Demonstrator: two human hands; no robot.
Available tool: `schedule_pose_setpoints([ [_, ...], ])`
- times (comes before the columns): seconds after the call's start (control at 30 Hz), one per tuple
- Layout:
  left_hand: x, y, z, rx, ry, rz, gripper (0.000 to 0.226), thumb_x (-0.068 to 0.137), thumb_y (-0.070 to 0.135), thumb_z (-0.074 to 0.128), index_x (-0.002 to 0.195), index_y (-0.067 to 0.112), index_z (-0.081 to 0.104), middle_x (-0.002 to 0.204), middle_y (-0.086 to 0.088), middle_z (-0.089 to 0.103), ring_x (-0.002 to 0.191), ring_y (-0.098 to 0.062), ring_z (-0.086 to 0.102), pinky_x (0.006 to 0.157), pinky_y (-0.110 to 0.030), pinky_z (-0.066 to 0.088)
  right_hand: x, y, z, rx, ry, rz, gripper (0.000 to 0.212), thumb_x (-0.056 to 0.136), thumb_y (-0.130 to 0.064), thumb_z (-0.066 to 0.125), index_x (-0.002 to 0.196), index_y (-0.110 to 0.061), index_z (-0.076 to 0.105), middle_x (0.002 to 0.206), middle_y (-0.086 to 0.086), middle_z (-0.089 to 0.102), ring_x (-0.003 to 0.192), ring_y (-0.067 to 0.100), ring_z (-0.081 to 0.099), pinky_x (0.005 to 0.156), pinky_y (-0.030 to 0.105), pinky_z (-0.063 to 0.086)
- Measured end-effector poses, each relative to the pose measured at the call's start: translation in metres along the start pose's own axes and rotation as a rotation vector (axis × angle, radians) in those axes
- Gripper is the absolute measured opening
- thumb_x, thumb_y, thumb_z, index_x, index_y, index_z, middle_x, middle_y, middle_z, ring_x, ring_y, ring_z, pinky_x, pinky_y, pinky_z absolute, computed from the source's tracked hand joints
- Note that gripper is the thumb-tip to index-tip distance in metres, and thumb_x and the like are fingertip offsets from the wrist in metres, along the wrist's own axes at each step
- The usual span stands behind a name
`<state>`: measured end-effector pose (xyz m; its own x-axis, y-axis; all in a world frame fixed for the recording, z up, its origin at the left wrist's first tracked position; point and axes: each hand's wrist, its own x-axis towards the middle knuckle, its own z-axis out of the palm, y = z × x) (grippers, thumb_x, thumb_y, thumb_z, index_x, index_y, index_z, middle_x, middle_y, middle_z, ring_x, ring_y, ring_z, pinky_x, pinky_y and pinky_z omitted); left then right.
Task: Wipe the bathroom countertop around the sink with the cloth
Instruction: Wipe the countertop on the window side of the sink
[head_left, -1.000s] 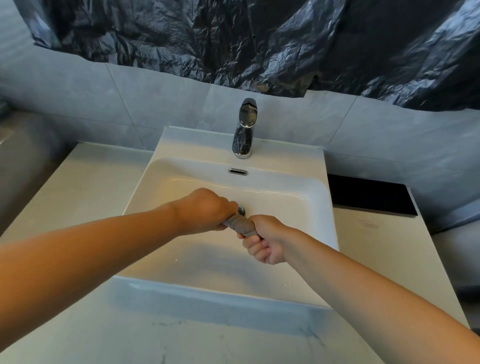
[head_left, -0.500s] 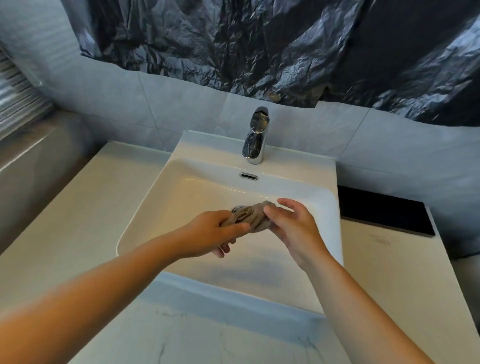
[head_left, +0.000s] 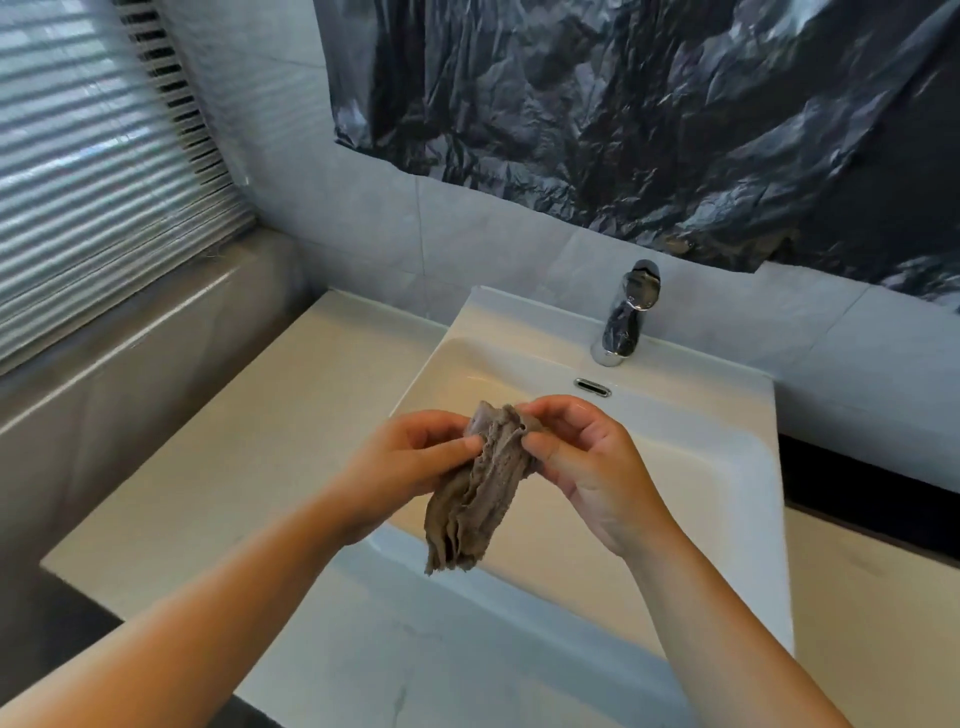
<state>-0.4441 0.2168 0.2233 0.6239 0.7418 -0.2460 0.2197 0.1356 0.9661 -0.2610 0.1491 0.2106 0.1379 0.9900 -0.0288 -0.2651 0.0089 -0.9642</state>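
1. Slatted window blind (head_left: 93, 182): fills the upper left, above a grey ledge.
2. Countertop (head_left: 234, 457): pale stone surface running along the left of the sink and across its front edge; nothing touches it here.
3. Left hand (head_left: 410, 462): held in the air above the front left part of the basin. Thumb and curled fingers pinch the upper left edge of the cloth.
4. Cloth (head_left: 483, 483): grey-brown, wrinkled and bunched into lengthwise folds. It is suspended between the two hands. Its top is caught at fingertip level, and its free lower end hangs down over the front rim of the sink, clear of the countertop.
5. Right hand (head_left: 587, 467): palm turned toward the camera, just beside the left hand. Thumb and forefinger pinch the upper right part of the cloth, and the remaining fingers are loosely curled behind it.
6. Sink (head_left: 519, 317): white rectangular basin set on the countertop, with an oval overflow slot (head_left: 592, 387) in its back wall.
7. Faucet (head_left: 626, 317): chrome, upright on the back ledge of the sink, well behind the hands.
8. Black plastic sheet (head_left: 649, 114): crumpled, covering the tiled wall above the faucet.
9. Black flat panel (head_left: 872, 493): lies to the right of the sink.
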Motion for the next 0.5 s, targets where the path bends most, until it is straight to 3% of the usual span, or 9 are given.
schedule_pose_setpoints([
  [0.1, -0.013, -0.001, -0.031, -0.131, 0.178, 0.024, 0.023, 0.091, 0.017, 0.055, 0.098, 0.001, 0.069, 0.087, -0.014, 0.072, 0.083, -0.025, 0.069, 0.071, -0.027, 0.057, 0.014, -0.003, 0.024, -0.217, 0.028, -0.088, 0.014, 0.083, 0.001, 0.064, 0.081, -0.013, 0.063, 0.116, 0.002, 0.066, 0.112, 0.012, 0.059, 0.076, 0.016, 0.051],
  [0.2, -0.029, -0.002, -0.073, -0.217, 0.247, -0.002, 0.024, 0.092, 0.02, 0.053, 0.099, 0.002, 0.069, 0.09, -0.014, 0.072, 0.086, -0.025, 0.07, 0.072, -0.03, 0.058, 0.022, -0.001, 0.044, -0.466, 0.041, -0.072, 0.018, 0.085, 0.003, 0.061, 0.087, -0.013, 0.068, 0.113, -0.005, 0.067, 0.103, 0.001, 0.061, 0.078, 0.012, 0.048],
  [0.3, -0.043, -0.004, -0.118, -0.203, 0.28, -0.036, 0.024, 0.09, 0.022, 0.057, 0.098, 0.003, 0.069, 0.089, -0.014, 0.072, 0.084, -0.024, 0.071, 0.071, -0.03, 0.058, 0.026, 0.005, 0.077, -0.703, 0.078, -0.049, 0.032, 0.089, -0.002, 0.058, 0.102, -0.03, 0.069, 0.114, -0.017, 0.066, 0.105, -0.009, 0.057, 0.082, 0.01, 0.044],
  [0.37, -0.05, -0.005, -0.146, -0.197, 0.306, -0.04, 0.023, 0.088, 0.024, 0.059, 0.096, 0.004, 0.07, 0.09, -0.014, 0.072, 0.083, -0.023, 0.071, 0.071, -0.031, 0.058, 0.029, 0.008, 0.113, -0.686, 0.118, -0.077, 0.032, 0.089, -0.007, 0.06, 0.107, -0.033, 0.066, 0.112, -0.019, 0.066, 0.105, -0.009, 0.057, 0.085, 0.009, 0.046],
  [0.5, -0.059, -0.006, -0.199, -0.228, 0.382, -0.054, 0.023, 0.086, 0.025, 0.063, 0.096, 0.005, 0.07, 0.092, -0.014, 0.072, 0.083, -0.023, 0.071, 0.075, -0.036, 0.059, 0.037, 0.022, 0.199, -0.605, 0.092, -0.082, 0.018, 0.085, -0.017, 0.069, 0.097, -0.03, 0.071, 0.096, -0.016, 0.071, 0.092, 0.0, 0.065, 0.078, 0.016, 0.052],
])
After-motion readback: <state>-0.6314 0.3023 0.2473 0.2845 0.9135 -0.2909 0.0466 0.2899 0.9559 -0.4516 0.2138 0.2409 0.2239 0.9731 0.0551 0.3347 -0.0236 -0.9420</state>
